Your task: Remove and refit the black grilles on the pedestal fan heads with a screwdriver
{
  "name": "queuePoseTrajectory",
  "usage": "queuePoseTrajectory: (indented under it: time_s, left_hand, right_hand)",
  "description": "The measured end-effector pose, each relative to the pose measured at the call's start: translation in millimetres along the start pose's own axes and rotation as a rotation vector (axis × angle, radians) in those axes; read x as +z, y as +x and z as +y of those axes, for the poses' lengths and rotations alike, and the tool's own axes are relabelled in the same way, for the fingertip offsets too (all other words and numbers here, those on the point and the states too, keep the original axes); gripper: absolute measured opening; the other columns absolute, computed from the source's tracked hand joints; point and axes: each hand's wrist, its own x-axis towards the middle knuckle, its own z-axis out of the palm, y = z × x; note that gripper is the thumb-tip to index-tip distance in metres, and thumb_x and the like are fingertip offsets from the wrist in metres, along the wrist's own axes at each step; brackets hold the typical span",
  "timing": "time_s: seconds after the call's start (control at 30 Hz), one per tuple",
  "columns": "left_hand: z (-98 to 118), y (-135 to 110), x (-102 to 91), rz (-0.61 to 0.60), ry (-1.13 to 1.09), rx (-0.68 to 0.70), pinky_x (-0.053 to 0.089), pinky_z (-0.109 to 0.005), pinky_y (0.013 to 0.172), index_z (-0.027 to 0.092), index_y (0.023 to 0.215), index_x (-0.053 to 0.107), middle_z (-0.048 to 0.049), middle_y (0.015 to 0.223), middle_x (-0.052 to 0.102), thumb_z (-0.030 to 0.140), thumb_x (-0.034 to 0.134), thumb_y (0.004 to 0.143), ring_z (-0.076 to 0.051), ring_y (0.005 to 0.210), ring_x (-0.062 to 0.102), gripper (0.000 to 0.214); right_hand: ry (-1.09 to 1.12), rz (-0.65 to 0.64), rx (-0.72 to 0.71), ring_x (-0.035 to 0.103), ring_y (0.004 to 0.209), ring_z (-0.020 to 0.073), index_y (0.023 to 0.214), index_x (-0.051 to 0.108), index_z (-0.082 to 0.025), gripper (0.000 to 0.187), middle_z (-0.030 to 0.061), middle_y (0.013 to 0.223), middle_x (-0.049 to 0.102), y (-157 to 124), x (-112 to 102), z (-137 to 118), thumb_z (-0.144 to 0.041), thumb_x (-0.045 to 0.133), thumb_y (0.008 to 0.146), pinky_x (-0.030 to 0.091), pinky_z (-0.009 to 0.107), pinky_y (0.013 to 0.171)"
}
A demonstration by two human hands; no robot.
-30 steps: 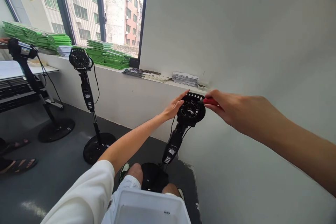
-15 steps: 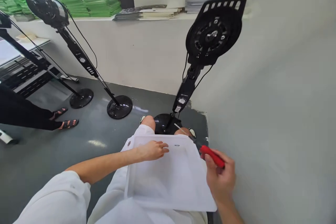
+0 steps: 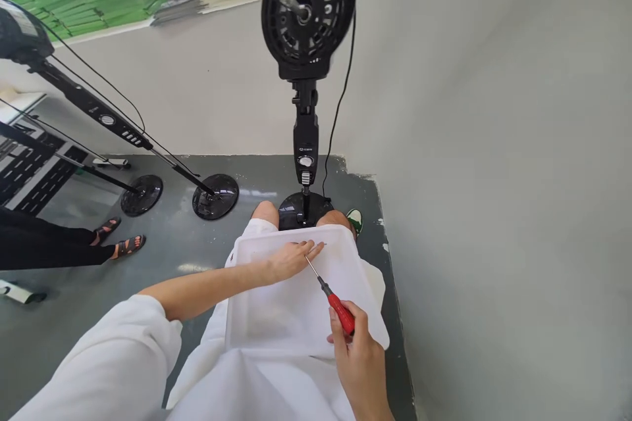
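Two hands were seen over a white tray (image 3: 276,325) set on the knees (image 3: 264,210). Red-handled screwdriver (image 3: 342,313) was clenched in the right hand (image 3: 360,362), its tip pointed at the left hand (image 3: 286,262), which was laid slack and unclenched inside the tray. Beyond them, a bare fan motor (image 3: 309,10) was mounted on its stand (image 3: 305,138)

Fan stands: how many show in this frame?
3. The near fan stand rises right in front of the knees. The middle fan stand and the far fan stand have bases side by side on the floor at left. Others may lie beyond the frame.
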Motion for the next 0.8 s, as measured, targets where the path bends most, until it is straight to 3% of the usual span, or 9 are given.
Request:
queuePoseTrajectory:
  time_s: [0.1, 0.23, 0.4, 0.63, 0.8]
  left_hand:
    - [10.4, 5.6, 3.6, 0.004, 0.011, -0.036, 0.057, -0.03, 0.071, 0.014, 0.141, 0.051, -0.016, 0.123, 0.07, 0.002, 0.044, 0.095, -0.025, 0.097, 0.075, 0.048]
    - [19.5, 16.7, 4.3, -0.053, -0.008, -0.033, 0.057, -0.029, 0.07, 0.012, 0.132, 0.054, -0.0154, 0.117, 0.07, 0.005, 0.042, 0.099, -0.023, 0.094, 0.074, 0.036]
    - [22.4, 29.3, 3.4, -0.11, -0.039, -0.034, 0.059, -0.033, 0.07, 0.011, 0.119, 0.059, -0.0154, 0.116, 0.068, 0.003, 0.036, 0.1, -0.023, 0.089, 0.072, 0.031]
    - [2.7, 10.1, 2.6, -0.1, -0.144, -0.015, 0.057, -0.032, 0.09, 0.015, 0.114, 0.06, -0.0113, 0.116, 0.068, 0.016, 0.037, 0.107, -0.021, 0.106, 0.068, 0.023]
    - [-11.4, 2.3, 1.7, -0.077, -0.258, -0.03, 0.056, -0.03, 0.087, 0.018, 0.109, 0.062, -0.0071, 0.104, 0.07, 0.017, 0.044, 0.105, -0.02, 0.099, 0.07, 0.018]
  right_hand:
    - [0.043, 0.014, 0.026, 0.074, 0.062, 0.0302, 0.124, 0.049, -0.034, 0.027, 0.0003, 0.082, 0.076, -11.2, 2.0, -2.1, -0.034, 0.056, 0.098, 0.055, 0.033, 0.039]
    - [0.107, 0.004, 0.029, 0.075, 0.065, 0.0268, 0.127, 0.046, -0.039, 0.033, 0.0007, 0.092, 0.077, -20.0, 0.0, -7.8, -0.03, 0.056, 0.098, 0.058, 0.029, 0.042]
    - [0.156, -0.019, 0.023, 0.074, 0.063, 0.0231, 0.126, 0.049, -0.037, 0.032, 0.0004, 0.094, 0.077, -20.4, -2.7, -11.3, -0.026, 0.058, 0.097, 0.061, 0.027, 0.047]
    - [0.185, -0.024, 0.028, 0.072, 0.059, 0.019, 0.122, 0.054, -0.025, 0.023, 0.0025, 0.088, 0.076, -22.3, 2.6, -11.5, -0.027, 0.057, 0.099, 0.06, 0.025, 0.048]
    - [0.181, 0.006, 0.019, 0.07, 0.058, 0.0137, 0.12, 0.055, -0.019, 0.02, 0.0041, 0.091, 0.077, -22.1, 5.0, -16.7, -0.029, 0.053, 0.102, 0.058, 0.021, 0.048]
